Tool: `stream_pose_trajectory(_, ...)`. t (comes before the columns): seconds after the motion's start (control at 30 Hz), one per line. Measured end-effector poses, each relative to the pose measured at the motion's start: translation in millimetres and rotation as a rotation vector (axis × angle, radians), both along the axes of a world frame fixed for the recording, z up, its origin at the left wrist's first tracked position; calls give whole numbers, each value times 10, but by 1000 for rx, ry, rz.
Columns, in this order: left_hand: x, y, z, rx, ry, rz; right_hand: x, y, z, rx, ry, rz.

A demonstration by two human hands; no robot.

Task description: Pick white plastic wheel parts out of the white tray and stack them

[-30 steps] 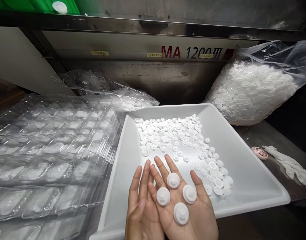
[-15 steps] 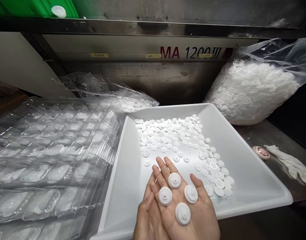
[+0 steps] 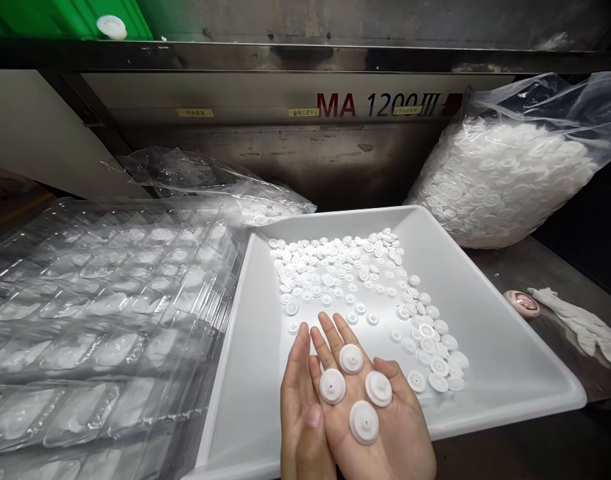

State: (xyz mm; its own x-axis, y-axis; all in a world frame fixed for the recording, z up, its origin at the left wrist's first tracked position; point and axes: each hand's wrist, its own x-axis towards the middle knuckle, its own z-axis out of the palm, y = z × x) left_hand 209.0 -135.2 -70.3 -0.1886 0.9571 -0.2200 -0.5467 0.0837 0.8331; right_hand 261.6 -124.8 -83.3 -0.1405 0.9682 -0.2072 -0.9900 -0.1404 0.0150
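My right hand [image 3: 385, 447] is palm up over the front of the white tray [image 3: 510, 347], with several small white plastic gears [image 3: 364, 422] lying spread on its palm and fingers. Each gear is a round disc with a finely toothed rim and a small raised centre. My left hand [image 3: 305, 407] stands on edge against the right hand's left side, its fingers stretched out and its thumb in front. I see nothing in the left hand. Many similar white discs [image 3: 330, 253] lie in the tray, heaped at the back and along the right.
Stacked clear plastic blister trays [image 3: 110, 300] stand left of the tray. A clear bag [image 3: 505, 180] full of white parts sits behind right, another bag [image 3: 210, 180] behind left. A white glove [image 3: 580, 323] and a pink round object [image 3: 522, 303] lie right.
My left hand has straightened its fingers upward and drawn slightly away from the right hand's fingers. The gears remain on my right palm, shifted slightly up in view.
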Motion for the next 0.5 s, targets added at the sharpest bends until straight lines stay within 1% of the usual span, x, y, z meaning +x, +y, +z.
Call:
stream_pose_trajectory(0.07,24,-3,39,-15,-16,4,-5,3,0,0,-20,-16)
stream_pose_trajectory(0.2,23,-12,83,-62,-61,21,10,-6,1,16,-48,0)
stream_pose_trajectory(0.27,10,-6,60,-59,-48,24,20,-15,4,25,-85,14)
stream_pose_trajectory(0.33,-5,6,7,-16,-6,21,18,-30,10,25,-175,16)
stream_pose_trajectory(0.37,-13,12,-26,-15,-9,9,9,-39,14,27,-291,3)
stream_pose_trajectory(0.4,-21,14,-59,-40,-49,-11,-6,-50,16,29,-453,-23)
stream_pose_trajectory(0.43,-32,11,-88,-97,-122,-45,-28,-60,17,31,-626,-56)
stream_pose_trajectory(0.5,-59,-9,-130,-243,-299,-167,-84,-75,9,75,-1042,-159)
